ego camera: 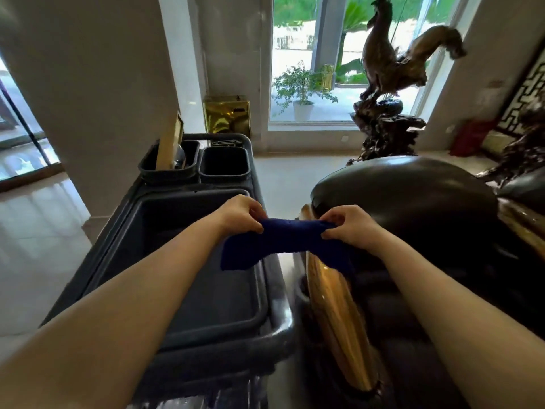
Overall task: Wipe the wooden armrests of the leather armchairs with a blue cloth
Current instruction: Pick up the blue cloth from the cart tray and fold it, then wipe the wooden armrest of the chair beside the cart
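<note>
A dark blue cloth (283, 243) is stretched between my two hands in mid-air. My left hand (243, 214) pinches its left end, and my right hand (348, 227) pinches its right end. The cloth's corners hang down below both grips. Under the cloth's right part runs a glossy wooden armrest (333, 314), leading from near my hands down toward me. It belongs to a dark leather armchair (413, 208) on the right, whose rounded back shows beyond my right hand. The cloth hangs above the armrest, apart from it.
A dark grey cleaning cart (206, 290) with a large tray and two small bins stands left of the armchair, close against it. A white pillar (88, 98) rises behind the cart. A carved wooden sculpture (389, 93) and a window lie ahead; pale tiled floor lies to the left.
</note>
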The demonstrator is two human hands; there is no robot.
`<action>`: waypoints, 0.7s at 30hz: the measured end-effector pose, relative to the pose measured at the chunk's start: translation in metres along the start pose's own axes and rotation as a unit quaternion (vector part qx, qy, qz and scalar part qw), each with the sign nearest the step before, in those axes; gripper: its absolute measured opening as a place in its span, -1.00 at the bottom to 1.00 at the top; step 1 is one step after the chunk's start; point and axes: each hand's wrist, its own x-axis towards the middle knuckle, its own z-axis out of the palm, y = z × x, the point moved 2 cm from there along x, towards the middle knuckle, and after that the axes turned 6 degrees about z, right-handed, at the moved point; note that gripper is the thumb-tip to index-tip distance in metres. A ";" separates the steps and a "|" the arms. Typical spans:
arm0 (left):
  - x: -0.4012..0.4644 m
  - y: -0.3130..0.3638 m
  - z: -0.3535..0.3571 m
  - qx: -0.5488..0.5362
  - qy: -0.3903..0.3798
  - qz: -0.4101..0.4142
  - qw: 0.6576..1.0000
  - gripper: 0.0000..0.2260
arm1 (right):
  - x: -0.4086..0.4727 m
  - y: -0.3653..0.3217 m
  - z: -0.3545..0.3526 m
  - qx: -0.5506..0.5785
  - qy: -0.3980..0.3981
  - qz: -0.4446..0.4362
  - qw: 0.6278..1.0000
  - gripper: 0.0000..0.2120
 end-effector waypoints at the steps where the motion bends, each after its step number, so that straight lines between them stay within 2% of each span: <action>1: 0.005 0.015 0.015 0.002 0.000 0.003 1.000 -0.83 | -0.006 0.014 -0.015 -0.002 0.005 -0.002 1.000 -0.73; 6: 0.032 0.071 0.112 0.011 -0.004 -0.016 1.000 -0.83 | -0.034 0.105 -0.072 -0.004 0.000 0.015 1.000 -0.77; 10: 0.048 0.087 0.180 0.018 -0.026 -0.038 0.999 -0.82 | -0.044 0.171 -0.088 0.018 -0.015 0.054 0.998 -0.78; 15: 0.073 0.069 0.241 0.032 -0.055 -0.083 0.995 -0.82 | -0.031 0.235 -0.070 0.039 -0.065 0.087 0.993 -0.80; 21: 0.127 0.012 0.293 0.021 -0.088 -0.141 0.986 -0.83 | 0.016 0.300 -0.027 0.047 -0.097 0.129 0.986 -0.78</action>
